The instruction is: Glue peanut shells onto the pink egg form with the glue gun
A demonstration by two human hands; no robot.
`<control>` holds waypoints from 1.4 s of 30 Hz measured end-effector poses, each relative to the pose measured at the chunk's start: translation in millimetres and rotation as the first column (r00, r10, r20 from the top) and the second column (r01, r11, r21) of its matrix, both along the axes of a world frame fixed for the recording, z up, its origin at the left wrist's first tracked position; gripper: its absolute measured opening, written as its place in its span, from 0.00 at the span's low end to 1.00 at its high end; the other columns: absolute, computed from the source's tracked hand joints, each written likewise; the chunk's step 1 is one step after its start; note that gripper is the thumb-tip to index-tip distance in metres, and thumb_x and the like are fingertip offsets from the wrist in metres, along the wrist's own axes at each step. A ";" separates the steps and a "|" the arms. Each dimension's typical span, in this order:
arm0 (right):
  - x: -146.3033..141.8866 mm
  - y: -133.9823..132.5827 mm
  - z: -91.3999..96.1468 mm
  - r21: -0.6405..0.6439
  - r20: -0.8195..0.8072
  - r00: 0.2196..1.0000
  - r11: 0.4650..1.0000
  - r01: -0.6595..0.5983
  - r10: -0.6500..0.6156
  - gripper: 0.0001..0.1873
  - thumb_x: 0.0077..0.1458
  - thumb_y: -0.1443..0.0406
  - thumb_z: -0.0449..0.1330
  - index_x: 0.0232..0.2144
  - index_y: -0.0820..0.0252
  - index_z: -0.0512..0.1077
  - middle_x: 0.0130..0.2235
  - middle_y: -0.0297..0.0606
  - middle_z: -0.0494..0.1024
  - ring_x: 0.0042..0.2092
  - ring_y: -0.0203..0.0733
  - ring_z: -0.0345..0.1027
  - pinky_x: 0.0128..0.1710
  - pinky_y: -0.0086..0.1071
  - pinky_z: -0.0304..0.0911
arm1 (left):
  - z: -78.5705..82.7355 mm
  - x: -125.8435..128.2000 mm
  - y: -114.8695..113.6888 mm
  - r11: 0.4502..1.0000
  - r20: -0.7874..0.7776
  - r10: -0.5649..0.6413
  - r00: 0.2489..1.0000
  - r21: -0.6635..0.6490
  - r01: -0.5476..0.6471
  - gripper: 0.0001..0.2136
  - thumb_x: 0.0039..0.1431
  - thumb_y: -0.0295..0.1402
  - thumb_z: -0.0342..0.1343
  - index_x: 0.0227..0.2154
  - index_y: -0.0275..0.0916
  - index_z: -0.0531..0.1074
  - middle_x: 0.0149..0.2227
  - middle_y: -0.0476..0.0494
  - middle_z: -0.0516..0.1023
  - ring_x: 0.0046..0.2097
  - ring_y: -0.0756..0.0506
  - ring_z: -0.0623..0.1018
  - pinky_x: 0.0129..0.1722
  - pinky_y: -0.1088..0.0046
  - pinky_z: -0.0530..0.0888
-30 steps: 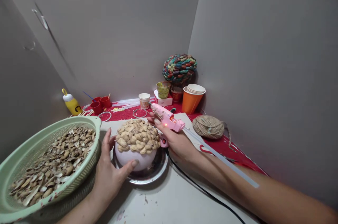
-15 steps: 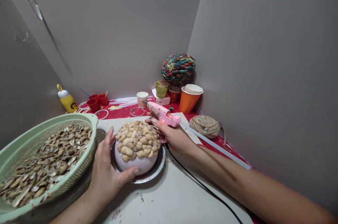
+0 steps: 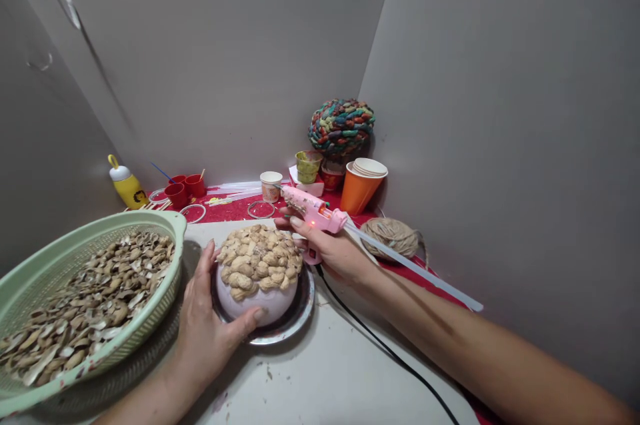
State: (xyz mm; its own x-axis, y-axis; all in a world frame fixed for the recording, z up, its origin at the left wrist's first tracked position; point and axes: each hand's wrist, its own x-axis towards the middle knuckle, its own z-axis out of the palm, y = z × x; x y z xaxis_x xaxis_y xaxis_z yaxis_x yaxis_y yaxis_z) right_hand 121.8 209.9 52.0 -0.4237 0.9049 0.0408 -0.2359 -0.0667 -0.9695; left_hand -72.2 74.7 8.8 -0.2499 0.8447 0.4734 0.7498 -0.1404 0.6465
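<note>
Grey walls are hemming in the white surface (image 3: 325, 371), where the shell-covered dome (image 3: 257, 261) is sitting on its metal plate (image 3: 299, 313). My left hand (image 3: 207, 338) is still cupping the dome's near-left side, fingers and thumb curled round it, while my right hand (image 3: 335, 253) is staying clenched around the pink glue gun (image 3: 314, 211) just right of the dome. The gun is barely shifting, nozzle off the shells, so I judge no glue is landing.
</note>
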 end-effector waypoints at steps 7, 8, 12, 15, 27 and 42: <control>4.5 0.1 6.0 -0.065 0.111 0.994 0.997 0.031 -0.024 0.23 0.50 0.51 0.66 0.45 0.56 0.75 0.45 0.41 0.78 0.39 0.40 0.73 0.31 0.29 0.65 | 0.1 -1.6 3.7 1.000 -0.017 0.022 1.000 0.006 -0.022 0.48 0.49 0.49 0.64 0.68 0.43 0.44 0.63 0.30 0.63 0.61 0.31 0.68 0.58 0.44 0.66; 5.2 -1.3 5.9 -0.049 0.104 0.995 0.999 0.017 -0.012 0.23 0.50 0.51 0.66 0.46 0.55 0.75 0.45 0.40 0.78 0.40 0.40 0.72 0.33 0.29 0.66 | 0.3 -2.0 3.9 1.000 -0.023 0.025 0.999 0.006 -0.024 0.48 0.50 0.49 0.63 0.68 0.43 0.44 0.63 0.30 0.63 0.61 0.31 0.67 0.58 0.44 0.65; 7.5 -6.8 5.2 0.030 0.113 0.993 0.999 -0.030 0.027 0.23 0.51 0.50 0.66 0.47 0.53 0.75 0.40 0.37 0.78 0.42 0.40 0.70 0.36 0.29 0.67 | 1.1 -2.5 2.7 1.000 -0.050 -0.001 0.999 0.008 0.002 0.48 0.51 0.50 0.62 0.68 0.43 0.42 0.64 0.30 0.61 0.62 0.31 0.66 0.59 0.44 0.64; 8.5 -7.6 4.7 0.033 0.100 0.993 0.997 -0.065 0.061 0.24 0.51 0.49 0.65 0.47 0.54 0.75 0.37 0.37 0.77 0.36 0.38 0.68 0.31 0.28 0.64 | 2.0 -0.7 1.3 1.000 -0.092 -0.022 0.996 0.007 0.023 0.51 0.48 0.50 0.63 0.69 0.43 0.40 0.65 0.29 0.60 0.62 0.29 0.66 0.58 0.43 0.64; 6.4 1.2 -6.7 0.017 0.078 0.996 0.999 -0.041 0.040 0.23 0.50 0.50 0.66 0.46 0.53 0.75 0.35 0.36 0.76 0.31 0.37 0.64 0.27 0.29 0.60 | 2.8 1.6 3.3 1.000 -0.118 0.012 0.993 -0.017 -0.015 0.51 0.47 0.46 0.66 0.68 0.43 0.41 0.59 0.29 0.66 0.59 0.30 0.69 0.55 0.42 0.67; 3.3 1.9 -8.4 -0.003 0.054 0.998 1.000 -0.027 0.027 0.23 0.48 0.50 0.67 0.43 0.55 0.75 0.31 0.34 0.75 0.31 0.36 0.65 0.29 0.29 0.60 | 0.1 1.6 -3.9 0.994 0.058 -0.075 0.996 0.088 0.069 0.47 0.53 0.43 0.63 0.69 0.46 0.39 0.64 0.32 0.60 0.63 0.33 0.64 0.61 0.46 0.62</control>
